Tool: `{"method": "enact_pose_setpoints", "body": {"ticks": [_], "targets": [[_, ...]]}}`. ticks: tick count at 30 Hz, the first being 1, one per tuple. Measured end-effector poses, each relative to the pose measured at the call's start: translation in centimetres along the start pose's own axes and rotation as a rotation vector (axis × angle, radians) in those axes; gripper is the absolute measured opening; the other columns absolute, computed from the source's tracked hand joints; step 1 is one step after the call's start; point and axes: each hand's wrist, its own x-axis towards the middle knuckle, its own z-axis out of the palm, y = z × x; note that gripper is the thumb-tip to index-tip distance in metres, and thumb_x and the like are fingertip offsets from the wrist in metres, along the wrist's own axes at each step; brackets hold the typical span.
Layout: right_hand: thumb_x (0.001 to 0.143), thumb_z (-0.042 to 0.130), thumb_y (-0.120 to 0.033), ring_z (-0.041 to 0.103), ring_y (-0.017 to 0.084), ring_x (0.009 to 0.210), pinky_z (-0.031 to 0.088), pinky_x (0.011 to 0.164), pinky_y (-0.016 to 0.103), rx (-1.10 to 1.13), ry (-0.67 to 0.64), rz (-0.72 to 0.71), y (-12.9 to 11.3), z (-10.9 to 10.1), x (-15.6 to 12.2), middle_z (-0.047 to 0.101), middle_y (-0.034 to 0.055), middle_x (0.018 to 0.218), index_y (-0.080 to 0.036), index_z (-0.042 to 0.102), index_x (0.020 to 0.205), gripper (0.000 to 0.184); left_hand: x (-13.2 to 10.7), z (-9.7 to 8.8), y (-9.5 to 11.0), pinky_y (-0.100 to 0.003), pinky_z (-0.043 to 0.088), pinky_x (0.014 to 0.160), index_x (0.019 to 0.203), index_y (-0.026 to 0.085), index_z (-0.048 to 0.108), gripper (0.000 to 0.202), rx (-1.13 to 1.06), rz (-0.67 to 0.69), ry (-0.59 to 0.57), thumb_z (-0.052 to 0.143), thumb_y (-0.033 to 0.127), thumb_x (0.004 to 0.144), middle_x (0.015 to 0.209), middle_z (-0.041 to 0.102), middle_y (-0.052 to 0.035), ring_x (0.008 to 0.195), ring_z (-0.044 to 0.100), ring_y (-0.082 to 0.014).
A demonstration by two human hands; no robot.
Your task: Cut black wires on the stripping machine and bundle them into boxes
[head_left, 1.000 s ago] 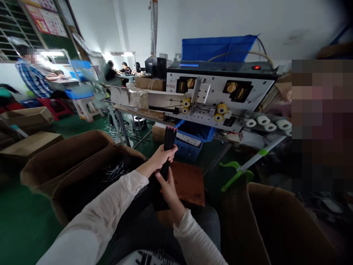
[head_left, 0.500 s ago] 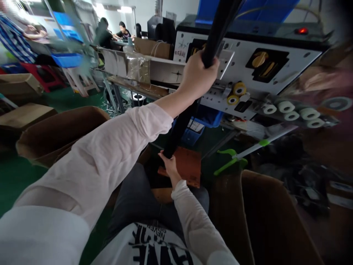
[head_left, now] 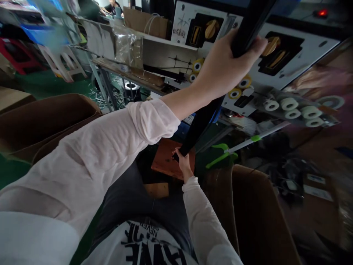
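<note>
A long black bar-like piece (head_left: pixel 202 123) runs slantwise from low in front of my lap to the top of the view; whether it is one rod or a bundle I cannot tell. High up, my left hand (head_left: pixel 230 64) is wrapped round its upper part, in front of a white-panelled machine (head_left: pixel 237 44). My right hand (head_left: pixel 184 162) grips the lower end, over a reddish-brown board (head_left: pixel 162 158). My left forearm crosses the view, and the upper end of the black piece runs out of the frame.
An open cardboard box (head_left: pixel 46 121) stands at my left and another (head_left: pixel 264 209) at my right. A green-ended stand (head_left: pixel 220 158) leans on the right near white rolls (head_left: pixel 289 108). Behind are a bench (head_left: pixel 132 77), a white stool (head_left: pixel 62 60) and a person (head_left: pixel 113 8).
My view has tipped down and turned. Both hands, still closed on the black piece, appear further right; its lower end now lies over the reddish-brown board.
</note>
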Motion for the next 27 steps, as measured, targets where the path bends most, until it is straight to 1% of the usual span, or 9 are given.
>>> {"method": "enact_pose_setpoints", "body": {"ticks": [5, 9, 13, 15, 18, 21, 23, 25, 27], "targets": [[0.068, 0.07, -0.039, 0.062, 0.015, 0.076, 0.046, 0.077, 0.028, -0.084, -0.004, -0.018, 0.2, -1.4, 0.7, 0.068, 0.0024, 0.076, -0.016, 0.066, 0.084, 0.029, -1.0, -1.3, -0.4, -0.023, 0.048, 0.061, 0.071, 0.019, 0.047, 0.014, -0.125, 0.03, -0.021, 0.056, 0.016, 0.081, 0.064, 0.05, 0.0033, 0.06, 0.059, -0.0089], [0.066, 0.07, -0.042, 0.063, 0.018, 0.081, 0.046, 0.08, 0.032, -0.105, 0.03, 0.018, 1.8, -1.8, 0.7, 0.07, 0.0062, 0.08, -0.014, 0.067, 0.082, 0.032, -2.5, -2.5, -2.8, -0.024, 0.048, 0.064, 0.073, 0.018, 0.049, 0.012, -0.167, -0.013, -0.022, 0.059, 0.016, 0.079, 0.072, 0.052, 0.0032, 0.064, 0.059, -0.0086], [0.069, 0.067, -0.046, 0.063, 0.017, 0.077, 0.049, 0.076, 0.032, -0.093, 0.029, 0.056, 2.6, -2.1, 0.9, 0.07, 0.0072, 0.08, -0.013, 0.067, 0.078, 0.034, -3.0, -3.5, -5.3, -0.025, 0.047, 0.062, 0.081, 0.019, 0.051, 0.008, -0.172, -0.017, 0.002, 0.056, 0.026, 0.083, 0.065, 0.048, 0.0047, 0.054, 0.053, -0.0063], [0.072, 0.064, -0.048, 0.064, 0.017, 0.073, 0.051, 0.069, 0.031, 0.0, 0.041, 0.123, 2.2, -2.1, 1.1, 0.069, 0.0069, 0.08, -0.014, 0.064, 0.079, 0.035, -2.8, -3.8, -6.0, -0.025, 0.046, 0.061, 0.084, 0.018, 0.051, 0.011, -0.157, 0.004, 0.03, 0.052, 0.029, 0.085, 0.06, 0.045, 0.0058, 0.051, 0.051, -0.0054], [0.07, 0.069, -0.043, 0.065, 0.017, 0.074, 0.053, 0.07, 0.034, 0.295, 0.086, 0.262, 1.1, -2.0, 1.4, 0.067, 0.003, 0.077, -0.017, 0.059, 0.079, 0.029, -2.2, -3.7, -6.2, -0.024, 0.043, 0.059, 0.088, 0.016, 0.051, 0.016, -0.118, -0.01, 0.068, 0.048, 0.032, 0.088, 0.059, 0.04, 0.0061, 0.052, 0.052, -0.0052], [0.067, 0.074, -0.033, 0.065, 0.015, 0.075, 0.054, 0.075, 0.037, 0.48, 0.112, 0.289, 0.1, -1.8, 1.5, 0.064, -0.0019, 0.073, -0.019, 0.056, 0.078, 0.025, -1.9, -3.3, -5.8, -0.024, 0.043, 0.058, 0.088, 0.017, 0.053, 0.016, -0.123, -0.028, 0.07, 0.048, 0.032, 0.088, 0.057, 0.039, 0.0056, 0.053, 0.052, -0.0063], [0.067, 0.074, -0.031, 0.064, 0.014, 0.073, 0.055, 0.075, 0.037, 0.474, 0.124, 0.274, -0.4, -1.8, 1.4, 0.062, -0.003, 0.07, -0.019, 0.054, 0.077, 0.025, -2.0, -3.1, -5.5, -0.024, 0.044, 0.055, 0.082, 0.019, 0.053, 0.012, -0.179, 0.016, 0.046, 0.052, 0.03, 0.087, 0.056, 0.04, 0.0049, 0.05, 0.049, -0.0071], [0.067, 0.073, -0.033, 0.064, 0.015, 0.07, 0.055, 0.07, 0.036, 0.419, 0.138, 0.263, -0.6, -1.8, 1.3, 0.061, -0.0024, 0.068, -0.019, 0.053, 0.075, 0.025, -2.1, -3.0, -5.3, -0.024, 0.045, 0.052, 0.075, 0.02, 0.053, 0.012, -0.233, 0.047, 0.034, 0.055, 0.027, 0.085, 0.056, 0.041, 0.0044, 0.048, 0.046, -0.0076], [0.067, 0.072, -0.035, 0.064, 0.016, 0.067, 0.054, 0.063, 0.033, 0.363, 0.153, 0.249, -0.5, -1.9, 1.3, 0.06, -0.0012, 0.068, -0.019, 0.052, 0.074, 0.027, -2.3, -3.0, -5.0, -0.023, 0.044, 0.051, 0.072, 0.02, 0.052, 0.014, -0.255, 0.026, 0.052, 0.056, 0.024, 0.084, 0.055, 0.04, 0.0048, 0.047, 0.045, -0.0069]]}}
